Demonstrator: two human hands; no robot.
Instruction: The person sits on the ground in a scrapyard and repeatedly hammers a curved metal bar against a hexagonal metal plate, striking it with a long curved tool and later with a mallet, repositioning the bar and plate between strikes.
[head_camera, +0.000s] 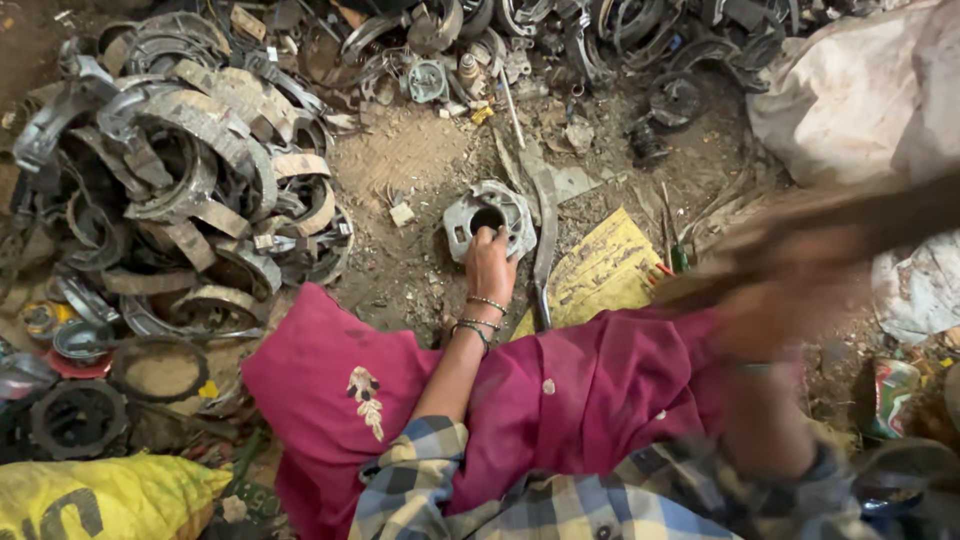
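- A grey metal housing (489, 222) with a round central hole is seen lying on the dirt ground (400, 160), just beyond the magenta cloth (330, 380) spread over the lap.
- The left hand (489, 265) is laid on the near edge of the housing, fingers curled down against its rim; thin bangles (480, 318) are worn at the wrist. How firmly the housing is clasped cannot be told.
- The right hand (790, 290) is seen to the right of the housing and well apart from it, heavily blurred. A long dark object seems to be held in it, but neither the object nor the closing of the fingers can be made out.
- A yellow flattened sheet (600, 270) lies on the ground just right of the housing.
- A heap of curved metal bands and rings (190, 180) is piled to the left of the housing.
- More metal scrap (560, 40) is scattered beyond the housing.
- A pale sack (860, 90) is slumped far right of the housing.
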